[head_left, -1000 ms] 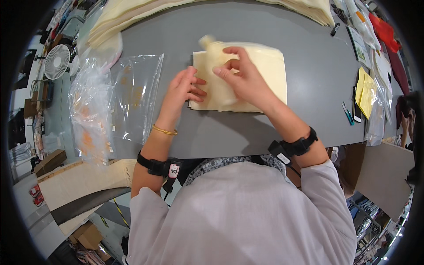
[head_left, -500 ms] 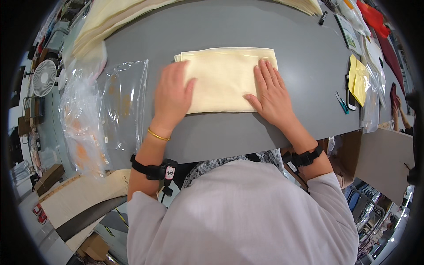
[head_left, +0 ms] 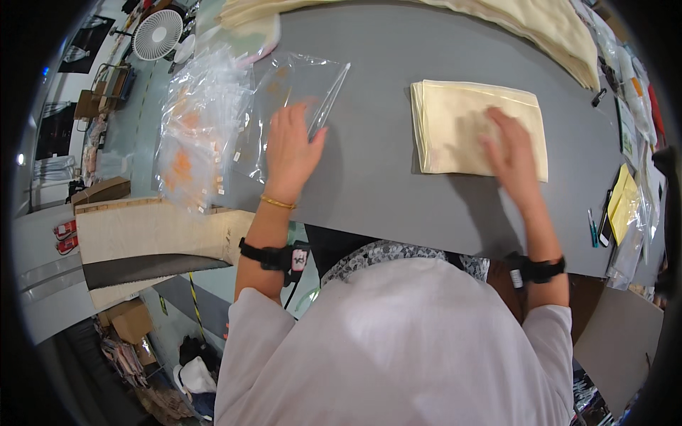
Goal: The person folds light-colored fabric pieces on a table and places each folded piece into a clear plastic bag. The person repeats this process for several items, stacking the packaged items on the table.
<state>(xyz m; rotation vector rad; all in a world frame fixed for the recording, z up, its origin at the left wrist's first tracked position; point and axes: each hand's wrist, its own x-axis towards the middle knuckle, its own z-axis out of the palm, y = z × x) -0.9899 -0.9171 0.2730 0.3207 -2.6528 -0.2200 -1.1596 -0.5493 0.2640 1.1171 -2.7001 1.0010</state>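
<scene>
Folded rectangular cream cloth (head_left: pixel 455 131) lies at right on the grey desk (head_left: pixel 369 142), beneath the spread right hand (head_left: pixel 514 153). The wide left hand (head_left: pixel 293 153) overlaps a clear plastic bag (head_left: pixel 312 79).

A white fan (head_left: pixel 158 35) is standing beyond the left end of the grey counter (head_left: pixel 369 163). Near the counter's right edge, a folded yellow sheet (head_left: pixel 623 206) is lying beside a slim dark-and-white object (head_left: pixel 606 226), with teal-handled snips (head_left: pixel 594 231) resting just to their left. Farther up, a black marker (head_left: pixel 599 97) is lying near a flat booklet (head_left: pixel 625 131). Something red (head_left: pixel 657 113) is showing at the far right rim. At the lower left, a pale wooden panel (head_left: pixel 160 231) is jutting out, and two red items (head_left: pixel 66 236) are sitting to its left. Below it, cardboard boxes (head_left: pixel 131 323) are crowding together, striped tape (head_left: pixel 195 305) is marking the floor, and a white bundle (head_left: pixel 195 375) is lying nearby.
</scene>
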